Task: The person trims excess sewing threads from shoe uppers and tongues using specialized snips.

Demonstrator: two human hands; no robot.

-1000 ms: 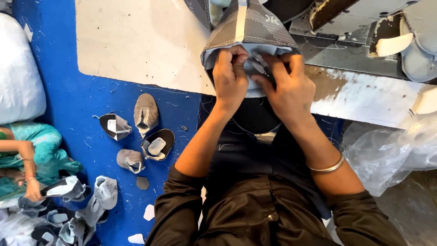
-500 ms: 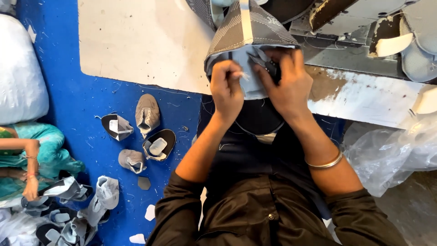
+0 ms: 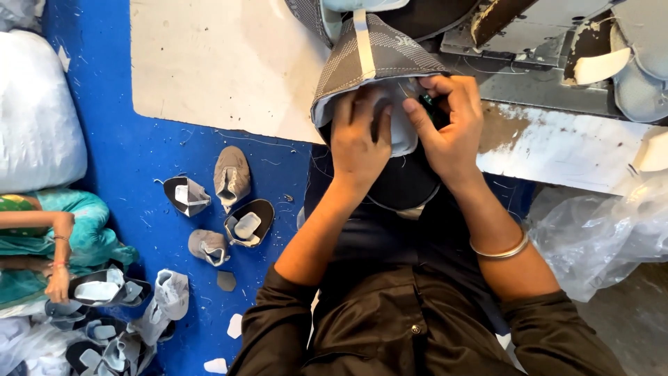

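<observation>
A grey patterned fabric shoe upper with a pale centre strip and light blue lining [image 3: 372,59] sits at the near edge of the worn white work table [image 3: 223,63]. Its dotted grey outer face arches upward like a small tent, and 1 cream-coloured strip runs straight along its top from front to back. The lower rim is bound in a thin light edge. Beneath that rim the smooth light blue lining shows, turned outward toward the viewer. The 2 hands cover much of the lining, so its full shape cannot be told.
</observation>
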